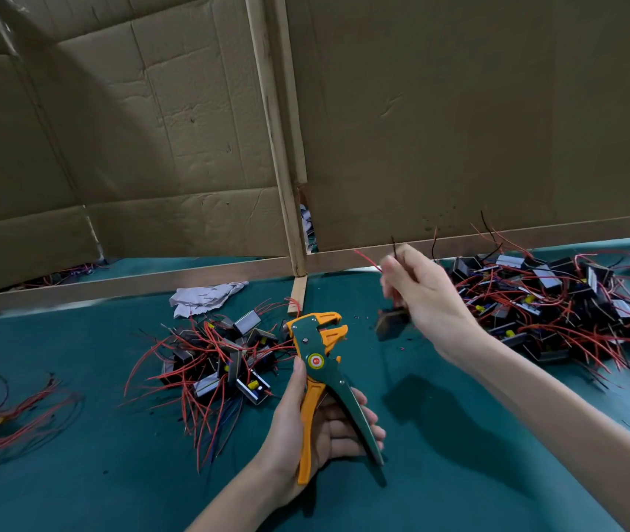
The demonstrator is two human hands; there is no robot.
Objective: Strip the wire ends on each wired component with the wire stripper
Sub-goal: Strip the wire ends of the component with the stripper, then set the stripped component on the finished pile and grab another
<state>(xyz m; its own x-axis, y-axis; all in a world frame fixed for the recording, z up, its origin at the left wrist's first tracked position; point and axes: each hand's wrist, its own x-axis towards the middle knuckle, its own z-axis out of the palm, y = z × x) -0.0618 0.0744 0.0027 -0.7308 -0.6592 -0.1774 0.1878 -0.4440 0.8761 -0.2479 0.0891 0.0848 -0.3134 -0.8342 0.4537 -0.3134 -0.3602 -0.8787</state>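
The left grip (334, 435) holds an orange-and-green wire stripper (319, 360) upright above the green counter (459, 474), jaws apart. The right grip (425, 293), blurred, pinches a dangling wired component (392, 322) by its wires, beside a heap of components (559, 301).

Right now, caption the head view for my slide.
Left hand grips the wire stripper while the right hand holds a wired component by its wires above the table.

Bare tabletop (459, 455) lies open right of the wire stripper (325, 378). Just left of it a small heap (221, 362) of wired parts bars the way; far right, a bigger heap (559, 312). The right hand (421, 289) holds a component (392, 324) over the gap between. Behind it, a post (290, 224) and cardboard walls (459, 128).
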